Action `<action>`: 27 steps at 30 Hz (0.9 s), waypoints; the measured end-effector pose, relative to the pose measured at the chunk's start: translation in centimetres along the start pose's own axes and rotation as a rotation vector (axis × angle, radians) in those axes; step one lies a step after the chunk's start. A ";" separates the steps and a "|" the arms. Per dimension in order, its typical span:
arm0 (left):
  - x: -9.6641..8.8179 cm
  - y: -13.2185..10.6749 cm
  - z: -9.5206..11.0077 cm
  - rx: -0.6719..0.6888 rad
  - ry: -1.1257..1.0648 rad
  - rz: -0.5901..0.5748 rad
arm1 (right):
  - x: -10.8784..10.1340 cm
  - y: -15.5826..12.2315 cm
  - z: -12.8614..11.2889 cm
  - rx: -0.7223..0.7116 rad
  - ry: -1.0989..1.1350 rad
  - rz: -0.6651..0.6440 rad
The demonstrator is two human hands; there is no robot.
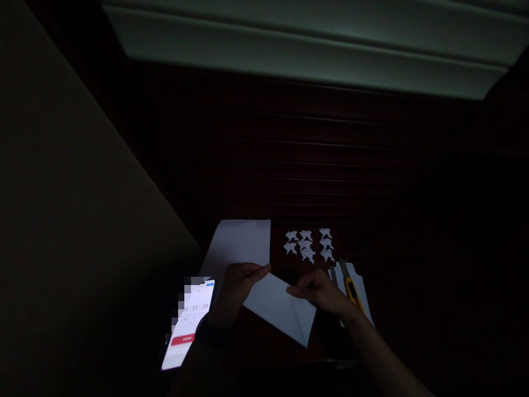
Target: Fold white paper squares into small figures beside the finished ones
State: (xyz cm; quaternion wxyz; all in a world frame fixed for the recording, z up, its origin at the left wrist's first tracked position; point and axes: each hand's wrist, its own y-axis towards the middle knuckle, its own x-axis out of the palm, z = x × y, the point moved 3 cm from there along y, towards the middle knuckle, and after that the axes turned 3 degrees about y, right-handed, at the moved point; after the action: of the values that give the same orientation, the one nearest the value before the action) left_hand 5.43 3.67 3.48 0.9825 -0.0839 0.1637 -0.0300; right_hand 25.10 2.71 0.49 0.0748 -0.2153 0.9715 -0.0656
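A white sheet of paper [278,306], with a crease near its right end, is held slanted between my two hands. My left hand [242,284] pinches its upper left corner, thumb on top. Along the upper right edge, my right hand [316,289] grips the paper between thumb and fingers. Behind my left hand lies a larger white sheet [243,240]. Beyond my right hand, several small folded paper figures [306,243] stand in rows on the dark table [264,350].
A lit phone [188,325] showing a timer lies beside my left wrist. Right of my right hand, a yellow box cutter [351,289] rests on white paper [361,284]. A pale wall [82,193] rises at left; a light ridged panel [309,49] crosses the top. The room is dim.
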 end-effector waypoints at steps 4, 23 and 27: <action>0.0 0.0 0.2 0.041 -0.037 -0.066 | -0.4 -0.3 -0.1 0.003 -0.018 -0.027; -0.6 0.8 -1.6 0.155 0.216 -0.090 | -3.6 -1.7 1.6 0.122 -0.033 -0.151; -0.7 0.9 -1.6 0.166 0.236 -0.034 | -6.1 -1.8 1.6 0.025 -0.206 0.078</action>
State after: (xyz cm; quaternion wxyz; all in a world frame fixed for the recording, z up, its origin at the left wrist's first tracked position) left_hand 4.32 4.35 2.06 0.9593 -0.0010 0.2738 -0.0697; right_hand 31.60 3.54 -0.06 0.1793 -0.1818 0.9654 -0.0523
